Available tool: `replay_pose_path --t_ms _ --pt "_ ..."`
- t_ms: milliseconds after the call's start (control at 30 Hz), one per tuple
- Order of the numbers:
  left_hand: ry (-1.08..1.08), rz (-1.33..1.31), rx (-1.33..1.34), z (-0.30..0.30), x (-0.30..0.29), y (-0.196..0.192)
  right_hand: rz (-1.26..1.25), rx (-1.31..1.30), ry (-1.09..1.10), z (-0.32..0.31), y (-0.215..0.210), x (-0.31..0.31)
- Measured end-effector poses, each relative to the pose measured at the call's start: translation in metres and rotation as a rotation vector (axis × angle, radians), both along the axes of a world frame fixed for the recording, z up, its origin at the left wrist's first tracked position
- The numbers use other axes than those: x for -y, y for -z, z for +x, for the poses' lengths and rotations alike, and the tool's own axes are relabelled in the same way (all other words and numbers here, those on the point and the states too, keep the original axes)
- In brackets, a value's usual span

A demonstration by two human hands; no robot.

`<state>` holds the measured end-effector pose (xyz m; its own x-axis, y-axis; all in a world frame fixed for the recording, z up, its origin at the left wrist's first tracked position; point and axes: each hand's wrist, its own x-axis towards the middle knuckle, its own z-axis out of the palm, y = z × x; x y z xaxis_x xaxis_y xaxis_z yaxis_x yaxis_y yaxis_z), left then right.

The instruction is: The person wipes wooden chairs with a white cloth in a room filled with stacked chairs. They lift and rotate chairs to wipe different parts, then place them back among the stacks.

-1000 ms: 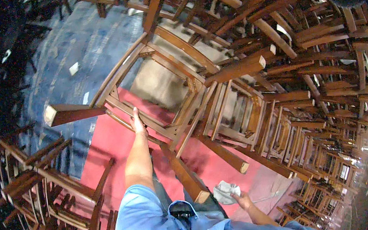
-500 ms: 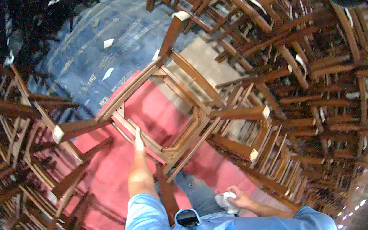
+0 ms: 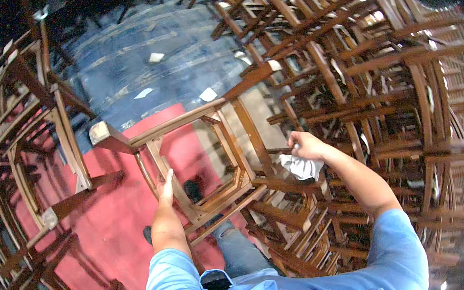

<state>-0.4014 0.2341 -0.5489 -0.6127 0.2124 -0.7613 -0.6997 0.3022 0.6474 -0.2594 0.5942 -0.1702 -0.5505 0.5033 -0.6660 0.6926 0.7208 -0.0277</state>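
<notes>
In front of me stands a brown wooden chair frame (image 3: 180,120) with an open seat; its legs point outward toward the camera and have pale ends. My left hand (image 3: 166,186) is closed on the frame's left seat rail, with some of the fingers hidden behind the wood. A crumpled white cloth (image 3: 303,167) hangs from my right hand (image 3: 308,146), whose fingers are closed on it. That hand is over the right side of the frame, close to one of its legs.
Many stacked wooden chair frames (image 3: 375,107) crowd the right side. More frames (image 3: 66,139) stand on the left. Underfoot lies a red mat (image 3: 88,220), with blue sheeting (image 3: 119,72) beyond it. White scraps (image 3: 208,94) lie on the sheeting.
My right hand, with the white cloth, has risen from beside my waist to the right side of the chair frame. My left hand still grips the rail. The view has shifted slightly.
</notes>
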Motion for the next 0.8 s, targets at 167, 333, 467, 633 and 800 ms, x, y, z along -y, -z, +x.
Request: replay_pose_path --t_ms 167,333,467,633,800 --pt "0.069 -0.040 0.015 0.006 -0.022 0.019 -0.211 0.048 0.203 0.063 0.247 -0.190" --pt "-0.034 -0.124 0.033 0.017 0.015 0.046 -0.694 0.090 0.781 -0.041 0.295 -0.139" --pt "-0.030 -0.108 0.099 0.014 -0.017 0.028 -0.638 0.220 0.422 -0.035 0.299 -0.164" --pt "-0.039 -0.028 0.145 0.034 -0.008 -0.001 -0.631 0.130 0.305 -0.047 0.250 -0.156" --pt "-0.159 0.011 0.201 0.076 0.033 -0.042 -0.724 0.166 0.027 -0.065 0.206 -0.123"
